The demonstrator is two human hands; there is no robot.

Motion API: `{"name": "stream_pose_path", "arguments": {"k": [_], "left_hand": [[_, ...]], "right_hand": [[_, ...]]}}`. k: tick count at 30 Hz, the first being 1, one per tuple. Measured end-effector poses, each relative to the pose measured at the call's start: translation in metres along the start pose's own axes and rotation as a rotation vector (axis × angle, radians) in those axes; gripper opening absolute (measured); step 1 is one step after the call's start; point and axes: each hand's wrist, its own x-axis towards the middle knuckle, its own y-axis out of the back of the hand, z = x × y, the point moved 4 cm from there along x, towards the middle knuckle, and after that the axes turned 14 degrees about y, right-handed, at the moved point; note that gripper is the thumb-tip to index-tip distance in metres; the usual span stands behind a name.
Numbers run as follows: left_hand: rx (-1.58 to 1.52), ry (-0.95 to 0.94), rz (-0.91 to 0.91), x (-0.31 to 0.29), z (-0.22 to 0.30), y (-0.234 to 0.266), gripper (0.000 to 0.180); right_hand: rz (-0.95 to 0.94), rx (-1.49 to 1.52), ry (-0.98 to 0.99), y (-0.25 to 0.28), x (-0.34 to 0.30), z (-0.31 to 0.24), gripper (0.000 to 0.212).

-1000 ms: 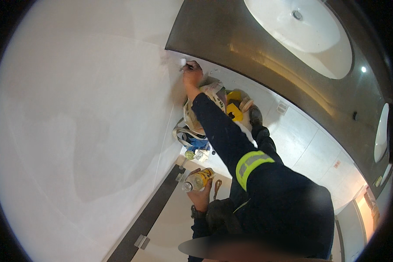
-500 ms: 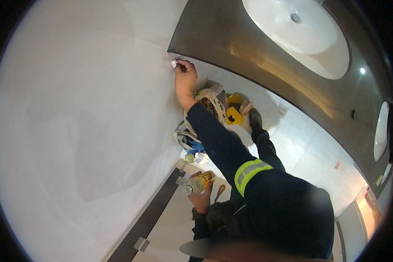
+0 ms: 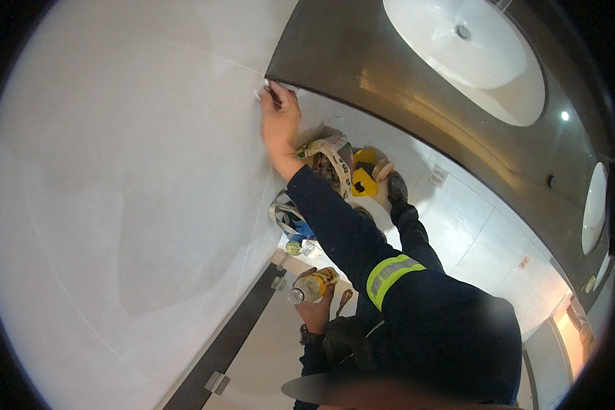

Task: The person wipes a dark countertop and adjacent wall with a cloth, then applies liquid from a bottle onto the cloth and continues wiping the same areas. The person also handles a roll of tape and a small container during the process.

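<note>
My right hand [image 3: 280,119] reaches out to the pale wall [image 3: 150,137], right beside the corner of the dark countertop [image 3: 342,61]. Its fingers are pinched around a small white piece [image 3: 260,93], mostly hidden, whose kind I cannot make out. Nearer my body, my left hand [image 3: 316,316] is wrapped around a clear bottle [image 3: 313,285] with a yellow label. The bottle is tilted, its clear round end toward the wall.
Under my right arm stand an open bag [image 3: 331,164] stuffed with things and a second bag with blue contents [image 3: 290,222]. Yellow items [image 3: 364,183] lie near my shoe [image 3: 397,188]. White basins [image 3: 468,55] are set into the counter. A dark strip [image 3: 222,342] edges the wall's foot.
My right hand has moved slightly up and left along the wall, closer to the countertop corner, still pinching the white piece. My left hand and the bottle have hardly moved.
</note>
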Motion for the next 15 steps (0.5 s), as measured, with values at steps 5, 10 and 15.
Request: {"name": "stream_pose_path", "arguments": {"k": [5,10,15], "left_hand": [[0.087,0.039,-0.011,-0.001,0.0,0.0,0.055],[0.084,0.01,-0.008,0.001,-0.005,0.002,0.055],[0.058,-0.031,-0.005,0.002,-0.002,0.002,0.056]], "right_hand": [[-0.108,-0.021,0.135,-0.007,0.007,-0.045,0.032],[-0.12,-0.106,0.257,-0.01,0.009,-0.051,0.036],[-0.156,-0.122,0.157,0.005,0.004,-0.026,0.036]]}}
